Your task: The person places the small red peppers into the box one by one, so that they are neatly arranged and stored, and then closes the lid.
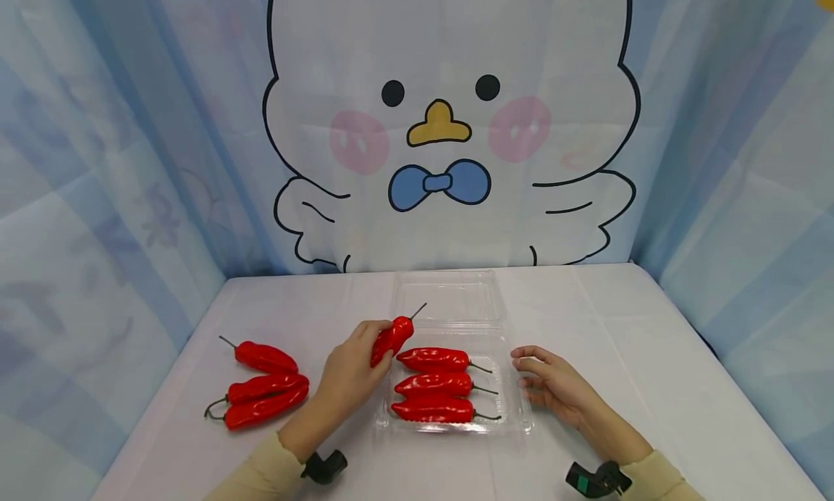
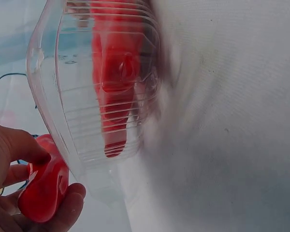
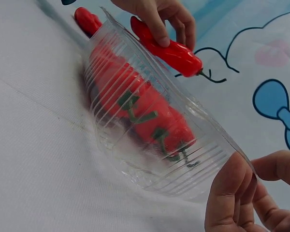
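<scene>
My left hand (image 1: 352, 367) grips a red chili pepper (image 1: 397, 336) over the left rim of the clear plastic box (image 1: 517, 407). The pepper's thin stem points up and away to the right. In the left wrist view, thumb and fingers curl round this pepper (image 2: 46, 188). Inside the box, three red peppers (image 1: 433, 384) lie side by side, stems to the right. At the box's right side is my right hand (image 1: 557, 385). The right wrist view shows this hand (image 3: 261, 193) pinching the box's rim between thumb and fingers.
Three more red peppers (image 1: 263, 389) lie on the white table (image 1: 449, 465) to the left. The box's clear lid (image 1: 449, 298) lies folded open toward the back. Behind the table hangs a curtain (image 1: 443, 233) with a cartoon bird.
</scene>
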`<state>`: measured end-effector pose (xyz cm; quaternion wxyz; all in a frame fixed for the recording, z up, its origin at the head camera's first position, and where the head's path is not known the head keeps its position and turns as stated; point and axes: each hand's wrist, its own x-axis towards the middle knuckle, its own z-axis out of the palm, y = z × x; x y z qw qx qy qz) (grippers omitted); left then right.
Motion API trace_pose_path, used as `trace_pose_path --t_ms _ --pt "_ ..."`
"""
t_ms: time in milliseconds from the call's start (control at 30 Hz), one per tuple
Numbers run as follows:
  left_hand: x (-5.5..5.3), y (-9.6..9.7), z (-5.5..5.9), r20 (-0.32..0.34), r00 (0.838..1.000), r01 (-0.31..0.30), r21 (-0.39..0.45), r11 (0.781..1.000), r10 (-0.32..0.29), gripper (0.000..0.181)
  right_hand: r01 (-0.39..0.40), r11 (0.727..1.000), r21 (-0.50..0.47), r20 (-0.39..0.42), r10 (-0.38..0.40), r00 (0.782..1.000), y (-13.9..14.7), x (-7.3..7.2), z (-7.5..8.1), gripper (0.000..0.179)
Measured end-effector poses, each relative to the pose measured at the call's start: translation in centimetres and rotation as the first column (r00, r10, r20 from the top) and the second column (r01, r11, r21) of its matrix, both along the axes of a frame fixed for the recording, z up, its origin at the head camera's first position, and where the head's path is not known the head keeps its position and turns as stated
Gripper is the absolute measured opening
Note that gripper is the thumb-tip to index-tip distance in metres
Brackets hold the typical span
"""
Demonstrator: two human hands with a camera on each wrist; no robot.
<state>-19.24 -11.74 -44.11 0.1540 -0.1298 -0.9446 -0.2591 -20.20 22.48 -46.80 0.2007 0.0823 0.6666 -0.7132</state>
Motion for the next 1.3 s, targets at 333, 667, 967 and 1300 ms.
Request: trace_pose_path --t_ms 333,667,967,1300 --pt "0.2 0.3 0.1 0.004 1.0 0.018 -0.014 1.0 -0.018 0.056 -0.001 1.0 -0.001 0.003 0.001 1.0 0.0 0.0 0.0 0.028" --pt "0.3 0.7 0.2 -0.012 0.998 0.058 -0.014 0.998 -0.058 0.055 0.004 1.0 0.008 0.001 -0.004 1.0 0.0 -0.1 -0.1 0.028" --pt "0.9 1.3 0.3 -0.012 0.995 0.104 0.0 0.995 -0.104 0.057 0.007 1.0 0.013 0.002 -0.007 1.0 0.0 -0.1 -0.1 0.028" --pt "1.2 1.6 0.1 -0.012 0.988 0.155 -0.026 0.988 -0.156 0.052 0.008 1.0 0.02 -0.005 -0.008 1.0 0.0 -0.1 -0.3 0.03"
